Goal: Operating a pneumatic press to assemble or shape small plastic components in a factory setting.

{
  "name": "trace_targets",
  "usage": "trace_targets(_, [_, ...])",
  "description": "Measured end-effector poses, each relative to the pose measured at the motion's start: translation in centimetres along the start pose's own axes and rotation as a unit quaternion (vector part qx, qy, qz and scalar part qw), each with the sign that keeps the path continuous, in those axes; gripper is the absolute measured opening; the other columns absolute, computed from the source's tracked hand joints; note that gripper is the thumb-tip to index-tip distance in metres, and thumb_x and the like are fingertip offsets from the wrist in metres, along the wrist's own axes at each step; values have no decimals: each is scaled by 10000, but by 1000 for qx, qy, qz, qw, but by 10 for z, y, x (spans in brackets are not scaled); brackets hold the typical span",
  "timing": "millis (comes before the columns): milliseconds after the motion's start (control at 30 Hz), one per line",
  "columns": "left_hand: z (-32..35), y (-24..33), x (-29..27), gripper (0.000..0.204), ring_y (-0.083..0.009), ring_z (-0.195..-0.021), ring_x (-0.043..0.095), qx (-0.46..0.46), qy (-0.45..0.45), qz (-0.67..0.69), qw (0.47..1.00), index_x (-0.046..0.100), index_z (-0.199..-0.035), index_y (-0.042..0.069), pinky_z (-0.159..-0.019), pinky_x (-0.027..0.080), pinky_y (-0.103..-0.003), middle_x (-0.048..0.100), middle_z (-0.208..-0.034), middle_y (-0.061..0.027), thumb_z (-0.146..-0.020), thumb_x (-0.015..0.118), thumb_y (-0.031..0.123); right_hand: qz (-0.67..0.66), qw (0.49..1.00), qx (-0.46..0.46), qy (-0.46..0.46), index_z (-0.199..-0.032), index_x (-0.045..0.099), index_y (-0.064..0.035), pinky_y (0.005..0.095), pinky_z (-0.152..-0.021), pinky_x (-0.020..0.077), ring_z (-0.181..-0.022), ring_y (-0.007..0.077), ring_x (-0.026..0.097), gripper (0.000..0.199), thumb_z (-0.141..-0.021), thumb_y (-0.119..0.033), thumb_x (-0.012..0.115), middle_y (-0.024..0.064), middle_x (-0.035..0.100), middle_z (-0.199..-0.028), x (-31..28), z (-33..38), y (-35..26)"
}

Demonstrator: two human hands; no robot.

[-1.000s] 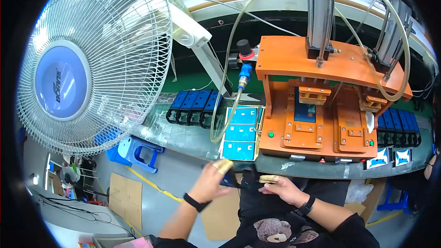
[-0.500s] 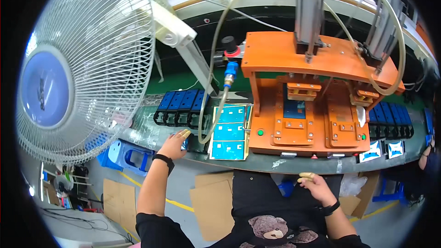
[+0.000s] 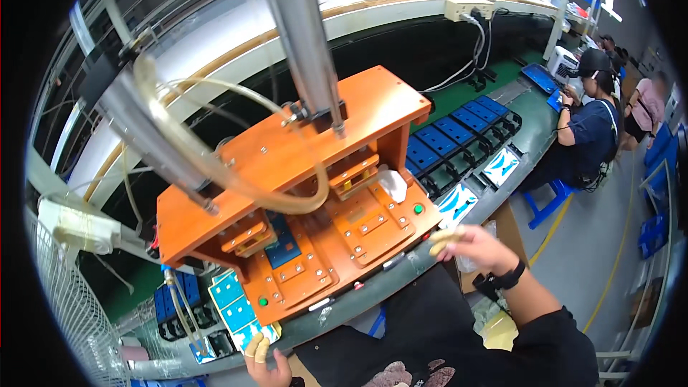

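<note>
Yellow finger cots cover some fingertips on both of my hands. My left hand is low at the front left with its fingers apart, close to the front end of a sheet of blue-and-white rectangular pieces. My right hand reaches past the right front corner of the orange two-station press. Its fingers stretch out below a blue-and-white pad, with nothing visible in them. A blue panel lies in the press's left fixture. A crumpled white wad rests beside the right fixture.
Blue panels in black frames line the bench at right; others stand at left. Another blue-and-white pad lies farther right. A hose loops before the press. A fan cage is at left, a seated co-worker at right.
The view has swung right. My left hand has left the small blue-and-white piece beside the sheet and moved right; my right hand has risen from my lap to the bench edge by the pads.
</note>
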State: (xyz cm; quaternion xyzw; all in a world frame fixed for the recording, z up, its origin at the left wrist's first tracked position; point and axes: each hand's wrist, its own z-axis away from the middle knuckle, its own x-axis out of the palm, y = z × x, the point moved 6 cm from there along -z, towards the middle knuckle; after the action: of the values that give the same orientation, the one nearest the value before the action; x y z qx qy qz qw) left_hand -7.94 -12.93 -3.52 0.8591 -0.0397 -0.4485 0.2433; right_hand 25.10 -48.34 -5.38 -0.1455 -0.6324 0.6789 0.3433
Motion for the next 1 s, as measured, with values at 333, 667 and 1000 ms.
trace_targets(333, [-112,-2,41,333,-330,-1236,500,-13,121,50,991,533,-1280,-41,-1056,362,-389,516,-1338,-197,-976,449,69,419,876,5,237,-1203,626,26,319,-862,515,-949,241,670,492,-853,-309,709,154,707,-1009,-168,-194,-97])
trace_targets(667, [-107,-3,55,312,-397,-1118,587,-85,113,-102,985,642,-1142,-45,-1006,446,-480,643,-1144,-229,-1008,463,173,681,610,158,373,-1469,382,-87,624,-1129,186,-1401,436,321,815,-853,-571,607,202,481,-1439,-240,-340,-67])
trace_targets(1000, [-124,29,41,409,-440,-1236,504,-77,130,-69,986,591,-1241,-50,-1085,356,-481,575,-1290,-266,-1001,490,266,491,843,16,220,-1271,539,60,369,-814,529,-946,326,667,693,-780,-390,731,254,652,-1138,-219,-275,-127])
